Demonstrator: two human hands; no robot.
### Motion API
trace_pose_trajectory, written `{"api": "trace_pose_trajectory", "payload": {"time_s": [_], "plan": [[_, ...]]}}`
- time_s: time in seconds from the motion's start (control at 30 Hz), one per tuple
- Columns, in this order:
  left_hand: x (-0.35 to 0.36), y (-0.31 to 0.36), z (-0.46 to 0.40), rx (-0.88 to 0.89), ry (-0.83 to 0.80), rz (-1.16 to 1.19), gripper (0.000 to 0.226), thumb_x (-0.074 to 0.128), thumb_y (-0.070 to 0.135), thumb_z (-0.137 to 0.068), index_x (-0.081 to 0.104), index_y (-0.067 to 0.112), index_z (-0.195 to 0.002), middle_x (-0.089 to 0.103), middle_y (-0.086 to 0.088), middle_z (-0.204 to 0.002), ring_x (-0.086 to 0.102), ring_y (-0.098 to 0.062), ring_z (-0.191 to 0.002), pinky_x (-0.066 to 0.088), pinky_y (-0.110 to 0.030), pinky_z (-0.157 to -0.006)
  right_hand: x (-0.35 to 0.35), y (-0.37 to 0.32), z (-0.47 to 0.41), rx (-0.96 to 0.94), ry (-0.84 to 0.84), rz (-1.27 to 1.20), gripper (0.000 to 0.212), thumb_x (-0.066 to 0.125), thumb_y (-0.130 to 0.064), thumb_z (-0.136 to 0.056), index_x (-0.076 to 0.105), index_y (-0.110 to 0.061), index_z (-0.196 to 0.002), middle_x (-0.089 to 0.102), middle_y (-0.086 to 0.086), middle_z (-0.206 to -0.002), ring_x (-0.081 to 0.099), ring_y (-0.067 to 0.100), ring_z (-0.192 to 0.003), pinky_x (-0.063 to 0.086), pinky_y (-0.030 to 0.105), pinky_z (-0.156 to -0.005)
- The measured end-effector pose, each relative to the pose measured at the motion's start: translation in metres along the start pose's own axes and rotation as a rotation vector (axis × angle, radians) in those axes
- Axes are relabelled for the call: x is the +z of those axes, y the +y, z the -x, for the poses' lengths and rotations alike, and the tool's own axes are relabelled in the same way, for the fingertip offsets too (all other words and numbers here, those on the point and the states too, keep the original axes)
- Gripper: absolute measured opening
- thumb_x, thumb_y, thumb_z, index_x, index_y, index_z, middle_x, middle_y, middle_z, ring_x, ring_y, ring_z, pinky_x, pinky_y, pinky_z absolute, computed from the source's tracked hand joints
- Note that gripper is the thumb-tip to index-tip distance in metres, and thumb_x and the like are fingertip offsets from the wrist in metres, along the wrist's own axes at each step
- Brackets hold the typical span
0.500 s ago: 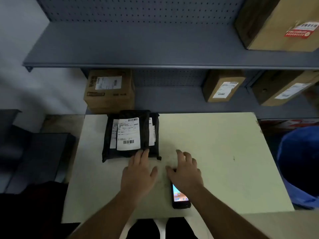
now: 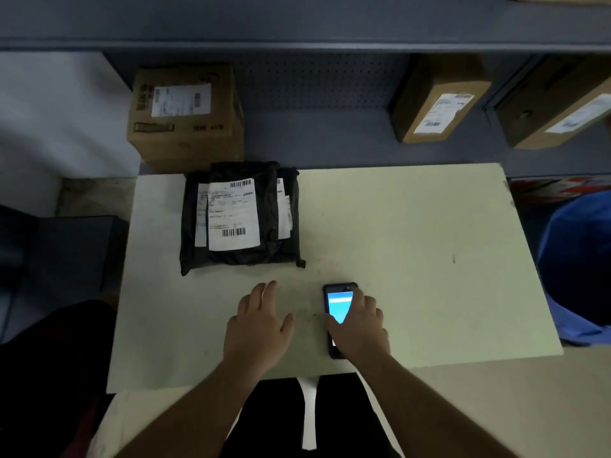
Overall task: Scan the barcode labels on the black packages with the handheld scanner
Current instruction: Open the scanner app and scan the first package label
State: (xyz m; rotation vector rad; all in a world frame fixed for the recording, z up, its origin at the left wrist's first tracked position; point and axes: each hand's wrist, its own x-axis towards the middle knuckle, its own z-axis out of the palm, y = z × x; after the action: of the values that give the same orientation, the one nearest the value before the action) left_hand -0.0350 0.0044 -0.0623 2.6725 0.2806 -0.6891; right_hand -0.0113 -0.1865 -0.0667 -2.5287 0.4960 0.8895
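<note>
A stack of black packages (image 2: 284, 233) lies at the back left of the pale table (image 2: 413, 242); the top one carries a white label (image 2: 233, 214) with two barcodes. The handheld scanner (image 2: 337, 305), a dark phone-like device with a lit screen, lies flat near the table's front edge. My right hand (image 2: 358, 332) rests over its right side and lower half, fingers curled around it. My left hand (image 2: 259, 325) lies flat on the table just in front of the packages, fingers apart, holding nothing.
A brown carton (image 2: 185, 117) stands on the grey shelf behind the packages, with two more cartons (image 2: 439, 100) at the back right. A blue bin (image 2: 578, 266) sits right of the table. A dark chair (image 2: 66, 256) stands at the left.
My left hand has drawn back from the packages' front edge. My right hand has shifted onto the scanner, which now shows more of its screen ahead of my fingers.
</note>
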Motion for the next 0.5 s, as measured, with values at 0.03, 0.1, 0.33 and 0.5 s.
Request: {"api": "trace_pose_trajectory", "payload": {"time_s": [0.03,0.1,0.33,0.5], "plan": [[0.002,-0.001,0.001,-0.001,-0.004,-0.007,0.075,0.041,0.056,-0.099,0.017,0.026,-0.163,0.026,0.001,-0.168,0.032,-0.022,-0.149,0.045,-0.044,-0.107,0.003,0.003,-0.002,0.031,0.009,-0.018,0.083,0.064,-0.052,-0.094,0.029,-0.019,-0.161,0.045,0.004,-0.151,0.046,0.028,-0.135,0.048,0.049,-0.103],[0.006,-0.003,0.001,0.007,-0.014,-0.011,0.074,0.042,0.056,-0.099,0.017,0.027,-0.162,0.027,0.002,-0.167,0.034,-0.022,-0.148,0.046,-0.043,-0.106,0.007,0.007,-0.007,0.083,0.022,-0.046,0.085,0.068,-0.052,-0.092,0.031,-0.017,-0.16,0.046,0.006,-0.15,0.047,0.03,-0.136,0.05,0.052,-0.103],[0.02,-0.015,-0.002,-0.006,-0.043,-0.026,0.076,0.044,0.056,-0.097,0.016,0.027,-0.161,0.025,0.001,-0.167,0.033,-0.023,-0.148,0.046,-0.044,-0.106,0.022,0.012,-0.019,0.242,-0.002,-0.067,0.087,0.076,-0.059,-0.087,0.039,-0.013,-0.15,0.049,0.009,-0.145,0.05,0.032,-0.133,0.049,0.054,-0.105],[0.02,-0.022,-0.003,-0.01,-0.029,-0.026,0.078,0.045,0.055,-0.098,0.015,0.025,-0.163,0.021,-0.001,-0.17,0.031,-0.024,-0.151,0.046,-0.044,-0.108,0.03,0.01,-0.022,0.253,0.026,-0.041,0.091,0.08,-0.061,-0.083,0.037,-0.016,-0.15,0.049,0.008,-0.141,0.052,0.029,-0.13,0.051,0.052,-0.103]]}}
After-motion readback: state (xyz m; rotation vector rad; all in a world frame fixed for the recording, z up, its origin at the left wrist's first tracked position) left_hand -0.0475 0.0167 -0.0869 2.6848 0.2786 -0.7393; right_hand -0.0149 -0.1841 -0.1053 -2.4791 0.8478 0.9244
